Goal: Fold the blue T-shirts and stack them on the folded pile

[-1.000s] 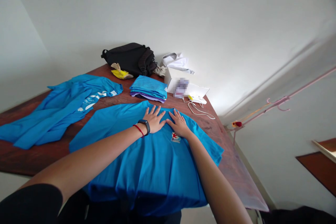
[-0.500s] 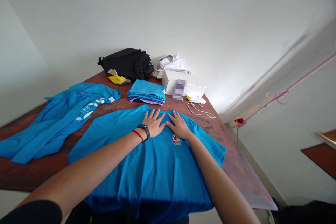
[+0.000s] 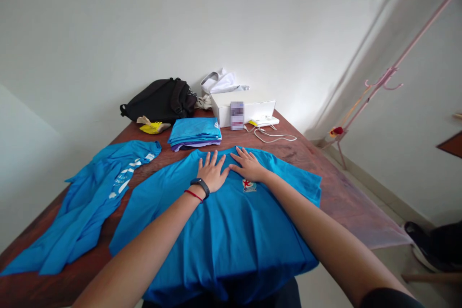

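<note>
Head | blue shirt (image 3: 225,224): collar (image 3: 199,153) away, long axis outward | left hand (image 3: 212,174), right hand (image 3: 250,166): fingers released

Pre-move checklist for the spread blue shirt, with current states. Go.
1. Left hand flat on the spread shirt, gripping nothing: ok.
2. Right hand likewise flat, near the collar: ok.
3. Front of the spread shirt smooth: not ok, creases run down it below the hands.
4. Spread shirt wholly on the tabletop: not ok, its lower part drapes over the near edge.
5. White cable clear of the spread shirt: ok, it lies beyond it.
6. Back layer of the spread shirt flat: cannot tell, hidden underneath.
</note>
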A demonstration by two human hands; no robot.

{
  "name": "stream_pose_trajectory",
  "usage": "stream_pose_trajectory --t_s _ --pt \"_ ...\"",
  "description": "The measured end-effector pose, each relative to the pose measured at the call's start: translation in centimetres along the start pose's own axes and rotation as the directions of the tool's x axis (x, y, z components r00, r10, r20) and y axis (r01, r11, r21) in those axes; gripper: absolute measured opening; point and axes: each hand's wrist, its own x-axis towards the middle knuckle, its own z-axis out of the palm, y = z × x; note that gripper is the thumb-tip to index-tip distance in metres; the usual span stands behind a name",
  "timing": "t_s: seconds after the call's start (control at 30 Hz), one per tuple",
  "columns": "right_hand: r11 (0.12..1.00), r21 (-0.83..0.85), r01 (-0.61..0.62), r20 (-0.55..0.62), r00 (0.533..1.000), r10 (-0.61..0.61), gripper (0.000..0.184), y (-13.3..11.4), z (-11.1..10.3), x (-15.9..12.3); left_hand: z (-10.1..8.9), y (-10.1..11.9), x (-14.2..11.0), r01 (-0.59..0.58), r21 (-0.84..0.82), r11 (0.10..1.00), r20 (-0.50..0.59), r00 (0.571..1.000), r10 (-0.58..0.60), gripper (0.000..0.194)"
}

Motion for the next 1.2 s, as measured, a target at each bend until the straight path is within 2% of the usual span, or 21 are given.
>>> stream_pose_trajectory --t_s 0.13,0.27,0.4,0.5,0.6,0.7,0.77,0.83,1.0,1.2 --pt "1.000 0.007 0.009 -0.014 1.000 -0.009 0.076 0.1 0.1 0.0 -0.2 0.3 -0.1 0.014 0.007 1.000 -0.013 1.000 -0.013 0.065" --pt "1.000 0.027 0.015 -0.028 1.000 -0.014 0.076 0.1 0.2 0.1 -0.8 0.8 -0.5 0.007 0.013 1.000 -0.094 0.996 -0.006 0.070" --pt "0.991 0.127 0.033 -0.069 0.997 -0.024 0.072 0.1 -0.2 -0.1 -1.6 1.1 -0.7 -0.109 0.013 0.994 -0.157 0.982 0.110 0.072" --pt "0.965 0.243 0.101 -0.121 0.990 -0.074 0.073 -0.1 -0.8 -0.3 -2.1 1.2 -0.7 -0.223 -0.042 0.974 -0.164 0.963 0.213 0.076" --pt "0.933 0.285 0.220 -0.166 0.970 -0.178 0.082 -0.4 -1.4 -0.7 -2.3 1.3 -0.7 -0.388 -0.148 0.910 -0.132 0.919 0.370 0.077" --pt "0.904 0.278 0.326 -0.180 0.942 -0.284 0.088 -1.2 -1.9 -1.3 -2.4 1.5 -0.7 -0.545 -0.244 0.802 -0.140 0.838 0.527 0.079" --pt "0.886 0.272 0.376 -0.177 0.924 -0.338 0.087 -1.9 -2.1 -1.7 -2.3 1.6 -0.8 -0.597 -0.267 0.756 -0.144 0.801 0.581 0.082" --pt "0.866 0.277 0.417 -0.190 0.907 -0.376 0.081 -2.5 -2.4 -2.0 -2.1 1.5 -1.0 -0.617 -0.273 0.738 -0.139 0.784 0.605 0.088" --pt "0.793 0.398 0.461 -0.211 0.887 -0.410 0.057 -3.1 -2.5 -2.2 -1.5 1.2 -1.2 -0.598 -0.291 0.746 -0.119 0.797 0.592 0.095" --pt "0.777 0.434 0.456 -0.209 0.890 -0.406 0.052 -3.0 -2.0 -1.9 -1.5 1.1 -1.3 -0.552 -0.323 0.769 -0.087 0.826 0.557 0.091"
